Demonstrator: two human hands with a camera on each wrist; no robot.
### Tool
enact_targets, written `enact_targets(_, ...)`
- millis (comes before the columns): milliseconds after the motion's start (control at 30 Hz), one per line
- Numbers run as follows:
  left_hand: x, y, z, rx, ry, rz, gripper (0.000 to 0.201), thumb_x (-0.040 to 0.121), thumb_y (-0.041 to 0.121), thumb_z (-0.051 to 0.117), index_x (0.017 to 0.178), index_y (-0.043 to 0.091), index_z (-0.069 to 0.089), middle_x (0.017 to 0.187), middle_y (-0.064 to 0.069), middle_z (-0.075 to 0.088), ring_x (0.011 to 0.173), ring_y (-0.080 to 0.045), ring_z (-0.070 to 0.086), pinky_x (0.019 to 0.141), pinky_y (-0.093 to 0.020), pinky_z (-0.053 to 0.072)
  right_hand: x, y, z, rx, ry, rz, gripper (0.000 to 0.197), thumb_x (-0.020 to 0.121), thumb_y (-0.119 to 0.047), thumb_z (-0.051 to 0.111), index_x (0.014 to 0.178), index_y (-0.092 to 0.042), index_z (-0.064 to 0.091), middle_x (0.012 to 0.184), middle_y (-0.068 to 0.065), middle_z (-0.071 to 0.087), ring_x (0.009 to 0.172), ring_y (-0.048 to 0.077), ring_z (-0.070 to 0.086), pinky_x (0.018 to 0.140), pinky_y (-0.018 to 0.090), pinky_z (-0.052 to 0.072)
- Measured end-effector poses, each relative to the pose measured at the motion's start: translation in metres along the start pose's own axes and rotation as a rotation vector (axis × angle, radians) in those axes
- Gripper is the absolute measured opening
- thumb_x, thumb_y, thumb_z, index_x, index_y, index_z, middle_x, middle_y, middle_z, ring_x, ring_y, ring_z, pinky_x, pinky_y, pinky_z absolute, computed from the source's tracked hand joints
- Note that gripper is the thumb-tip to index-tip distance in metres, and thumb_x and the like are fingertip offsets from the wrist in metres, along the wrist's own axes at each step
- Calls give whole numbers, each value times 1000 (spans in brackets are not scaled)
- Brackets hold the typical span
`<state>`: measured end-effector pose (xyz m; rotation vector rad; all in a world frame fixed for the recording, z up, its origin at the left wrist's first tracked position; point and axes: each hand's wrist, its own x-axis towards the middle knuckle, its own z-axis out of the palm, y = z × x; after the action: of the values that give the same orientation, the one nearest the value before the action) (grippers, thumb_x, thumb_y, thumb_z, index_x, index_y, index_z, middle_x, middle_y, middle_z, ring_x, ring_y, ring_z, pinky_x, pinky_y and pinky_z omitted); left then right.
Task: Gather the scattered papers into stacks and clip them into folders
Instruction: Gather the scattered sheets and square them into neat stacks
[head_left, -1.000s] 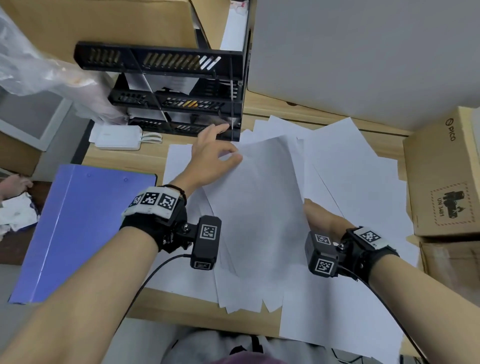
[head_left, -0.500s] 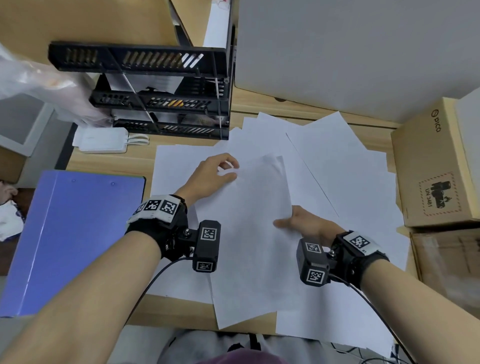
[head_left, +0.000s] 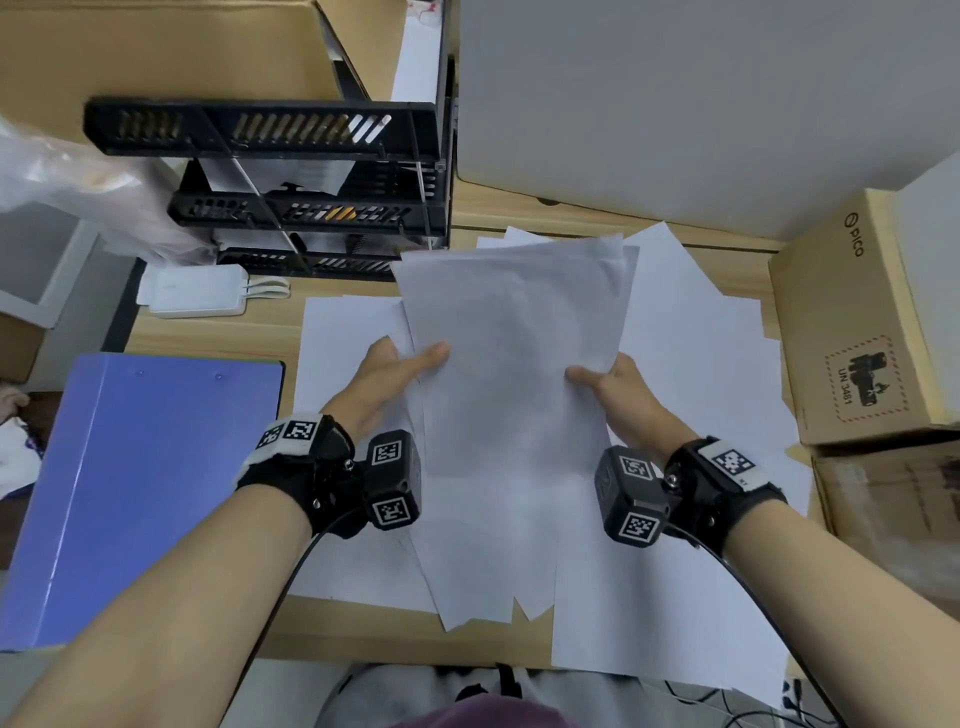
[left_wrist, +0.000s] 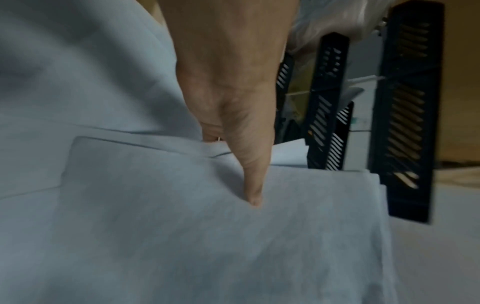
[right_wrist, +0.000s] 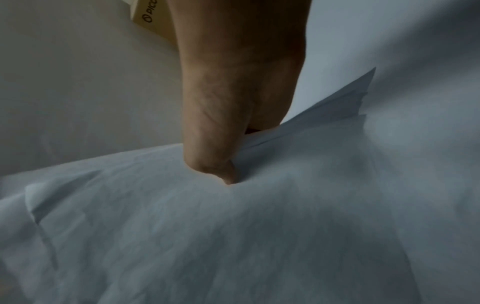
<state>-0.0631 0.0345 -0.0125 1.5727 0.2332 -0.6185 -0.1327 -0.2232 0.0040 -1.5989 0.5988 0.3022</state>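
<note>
I hold a loose stack of white papers (head_left: 511, 358) lifted above the desk, its far edge tilted up. My left hand (head_left: 400, 366) pinches the stack's left edge, thumb on top (left_wrist: 253, 185). My right hand (head_left: 605, 382) pinches the right edge, thumb pressed into the top sheet (right_wrist: 215, 162); several sheet edges fan out behind it. More scattered sheets (head_left: 696, 332) lie flat on the wooden desk (head_left: 218, 332) underneath and to the right. A closed blue folder (head_left: 140, 483) lies at the left, apart from both hands.
A black three-tier letter tray (head_left: 291, 192) stands at the back left, with a white power bank (head_left: 195, 291) in front of it. Cardboard boxes (head_left: 862, 322) line the right edge. A grey panel (head_left: 675, 104) rises behind the desk.
Both hands have closed on the side edges of the gathered sheets and lifted them off the desk. Earlier the left hand reached toward the tray and the right lay on the sheets.
</note>
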Motion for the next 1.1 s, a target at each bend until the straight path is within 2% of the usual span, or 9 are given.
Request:
enact_targets(100, 2, 36, 10, -102, 83, 198, 37, 84, 16, 76, 118, 10, 65, 111, -4, 73, 102, -18, 70, 90, -34, 56, 4, -36, 3, 72, 81, -137, 26, 90, -7, 61, 115, -12, 64, 106, 2, 72, 98, 21, 69, 91, 41, 55)
enact_targets(200, -4, 81, 26, -153, 77, 401, 28, 80, 8, 77, 106, 14, 69, 104, -2, 74, 98, -18, 71, 80, -30, 57, -1, -68, 2, 142, 85, -276, 25, 88, -21, 69, 113, -24, 63, 111, -7, 71, 102, 10, 68, 86, 25, 55)
enact_targets(300, -8, 102, 32, -167, 64, 495, 26, 78, 7, 79, 99, 19, 70, 99, 1, 76, 97, -18, 72, 79, -31, 56, -3, -75, 1, 223, 53, -309, 32, 85, -20, 73, 115, -22, 63, 116, -4, 71, 107, 12, 67, 88, 25, 55)
enact_targets(400, -7, 83, 22, -123, 53, 421, 33, 78, 6, 78, 107, 16, 67, 105, -2, 74, 99, -19, 70, 81, -30, 55, -2, -56, -2, 207, 40, -255, 44, 83, -16, 75, 124, -12, 61, 117, 0, 71, 108, 16, 67, 88, 30, 53)
enact_targets(567, -3, 34, 10, 50, 28, 216, 45, 76, 13, 82, 117, 15, 65, 111, 1, 72, 103, -13, 67, 88, -31, 52, -3, -21, -7, 79, -53, -203, 43, 83, -6, 73, 118, -27, 61, 121, 0, 67, 114, 19, 61, 100, 41, 49)
enact_targets(700, 0, 36, 14, 67, 29, 216, 45, 75, 18, 83, 117, 18, 66, 111, 3, 72, 104, -11, 67, 92, -32, 52, 0, -27, 0, 38, -51, -202, 42, 84, 0, 68, 118, -22, 58, 117, -2, 67, 113, 17, 61, 101, 39, 48)
enact_targets(933, -1, 42, 2, -33, 38, 256, 56, 68, 17, 84, 119, 10, 64, 116, -6, 71, 109, -21, 67, 94, -36, 53, 9, -47, 9, 310, 23, -232, 30, 84, 3, 65, 111, -8, 65, 106, 5, 73, 97, 21, 69, 82, 30, 57)
enact_targets(1033, -2, 22, -5, 91, 15, 139, 45, 76, 5, 75, 118, 16, 61, 115, 0, 69, 112, -19, 63, 97, -34, 49, 9, -20, 11, 84, 66, -183, 40, 80, 15, 48, 109, -10, 62, 97, -3, 68, 89, 17, 64, 71, 25, 51)
enact_targets(1100, -3, 14, -5, 155, 6, 91, 43, 82, -6, 62, 116, 21, 57, 110, 6, 65, 111, -17, 58, 91, -27, 46, 8, -7, 10, -41, 56, -171, 49, 75, 18, 33, 107, -10, 57, 90, -6, 61, 80, 12, 56, 62, 19, 44)
